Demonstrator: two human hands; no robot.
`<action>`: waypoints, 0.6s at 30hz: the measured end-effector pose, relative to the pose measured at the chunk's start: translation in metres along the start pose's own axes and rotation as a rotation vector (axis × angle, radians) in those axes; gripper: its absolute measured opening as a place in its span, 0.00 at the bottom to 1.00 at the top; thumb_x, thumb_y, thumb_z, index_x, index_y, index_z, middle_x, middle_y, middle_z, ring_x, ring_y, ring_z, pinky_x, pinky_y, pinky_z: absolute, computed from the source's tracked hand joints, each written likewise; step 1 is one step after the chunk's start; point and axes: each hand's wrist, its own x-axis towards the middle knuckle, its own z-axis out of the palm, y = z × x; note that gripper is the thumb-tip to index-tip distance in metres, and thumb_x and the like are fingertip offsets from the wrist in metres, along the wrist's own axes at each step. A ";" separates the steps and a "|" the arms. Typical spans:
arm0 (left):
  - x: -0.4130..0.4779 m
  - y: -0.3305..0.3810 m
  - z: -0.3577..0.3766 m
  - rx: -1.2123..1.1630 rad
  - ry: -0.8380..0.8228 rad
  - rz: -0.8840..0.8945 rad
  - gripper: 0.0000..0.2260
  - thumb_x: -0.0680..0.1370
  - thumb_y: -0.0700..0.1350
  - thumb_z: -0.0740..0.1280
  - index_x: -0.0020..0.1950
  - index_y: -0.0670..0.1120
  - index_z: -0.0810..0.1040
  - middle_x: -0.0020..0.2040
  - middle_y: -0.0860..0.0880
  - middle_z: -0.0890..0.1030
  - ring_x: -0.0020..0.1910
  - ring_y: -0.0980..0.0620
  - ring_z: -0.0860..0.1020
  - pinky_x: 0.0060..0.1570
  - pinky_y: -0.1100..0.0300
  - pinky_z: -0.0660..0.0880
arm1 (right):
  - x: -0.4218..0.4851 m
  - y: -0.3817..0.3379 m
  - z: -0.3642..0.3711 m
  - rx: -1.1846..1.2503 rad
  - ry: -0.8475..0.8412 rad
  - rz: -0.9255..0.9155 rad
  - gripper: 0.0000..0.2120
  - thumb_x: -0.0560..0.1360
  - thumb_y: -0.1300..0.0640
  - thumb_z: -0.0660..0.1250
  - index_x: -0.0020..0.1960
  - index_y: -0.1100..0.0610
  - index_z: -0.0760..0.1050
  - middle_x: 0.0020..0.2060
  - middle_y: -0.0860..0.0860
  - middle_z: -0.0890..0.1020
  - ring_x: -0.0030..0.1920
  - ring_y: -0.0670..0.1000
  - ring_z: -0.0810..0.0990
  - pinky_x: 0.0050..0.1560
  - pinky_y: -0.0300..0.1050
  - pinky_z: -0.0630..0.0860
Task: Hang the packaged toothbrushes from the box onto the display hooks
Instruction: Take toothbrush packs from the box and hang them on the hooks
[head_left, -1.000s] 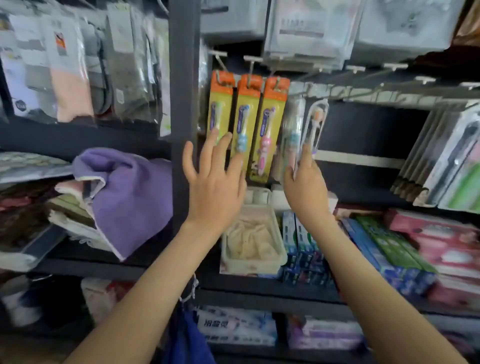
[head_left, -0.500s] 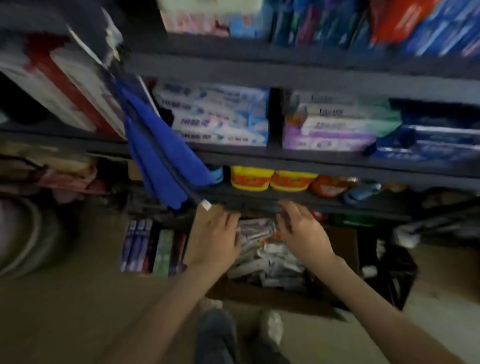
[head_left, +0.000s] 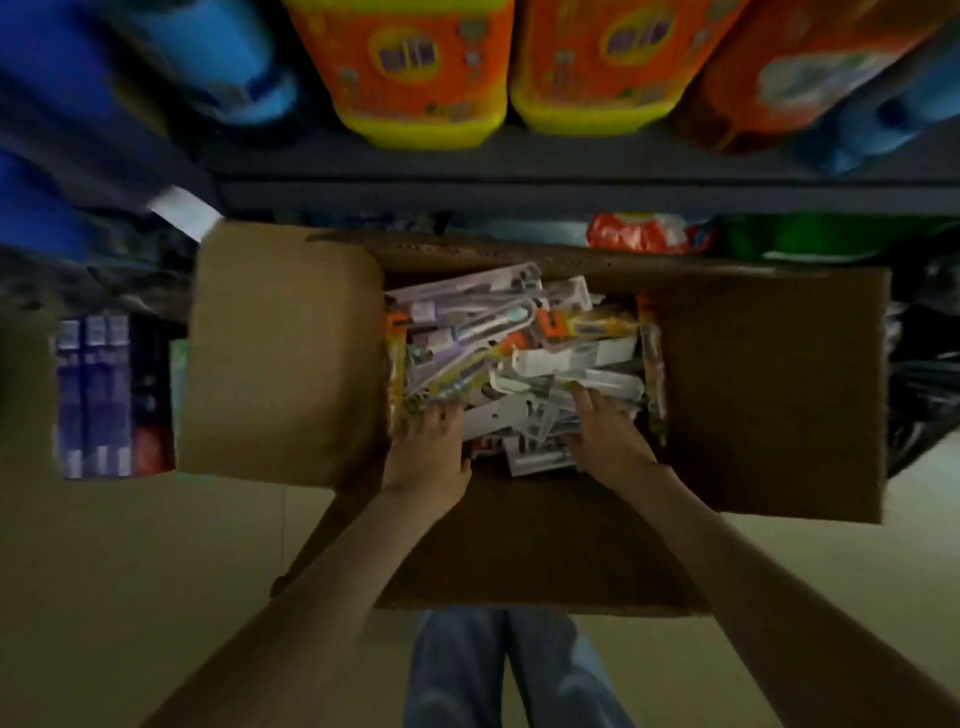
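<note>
An open cardboard box (head_left: 769, 395) stands on the floor below the shelves, its flaps spread left and right. Inside lies a jumble of packaged toothbrushes (head_left: 498, 343), in white, clear and orange-yellow packs. Both my hands are down in the box at its near side. My left hand (head_left: 428, 452) lies at the left edge of the pile with its fingertips on the packs. My right hand (head_left: 610, 441) rests on the packs at the right, fingers stretched forward. No pack is lifted. The display hooks are out of view.
A dark shelf edge (head_left: 571, 192) runs just above the box, carrying orange and yellow detergent jugs (head_left: 415, 67) and blue bottles. Boxed goods (head_left: 104, 395) stand on the floor to the left. My legs in jeans (head_left: 498, 670) are below the box.
My view dropped from the hanging toothbrushes at the hooks down to the box on the floor. Both hands came down from the rack and went into the pile of packs.
</note>
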 end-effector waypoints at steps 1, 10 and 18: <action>0.011 0.002 0.009 0.001 -0.010 0.011 0.33 0.79 0.50 0.63 0.78 0.49 0.48 0.76 0.46 0.55 0.75 0.44 0.58 0.72 0.49 0.61 | 0.014 0.003 0.010 -0.021 -0.008 0.011 0.33 0.80 0.53 0.61 0.78 0.57 0.48 0.74 0.57 0.61 0.73 0.57 0.61 0.69 0.51 0.63; 0.035 0.019 0.033 -0.078 0.027 0.076 0.38 0.78 0.44 0.67 0.78 0.52 0.44 0.77 0.46 0.52 0.76 0.45 0.54 0.71 0.49 0.61 | 0.042 0.017 0.029 -0.284 -0.032 0.073 0.27 0.77 0.54 0.65 0.72 0.60 0.60 0.69 0.59 0.66 0.70 0.61 0.61 0.69 0.53 0.60; 0.029 0.024 0.020 0.294 0.273 0.340 0.37 0.75 0.43 0.70 0.79 0.48 0.53 0.77 0.43 0.56 0.76 0.43 0.53 0.73 0.44 0.41 | 0.009 0.010 0.021 -0.193 0.291 -0.272 0.23 0.69 0.65 0.70 0.64 0.63 0.70 0.58 0.60 0.75 0.60 0.60 0.72 0.61 0.54 0.70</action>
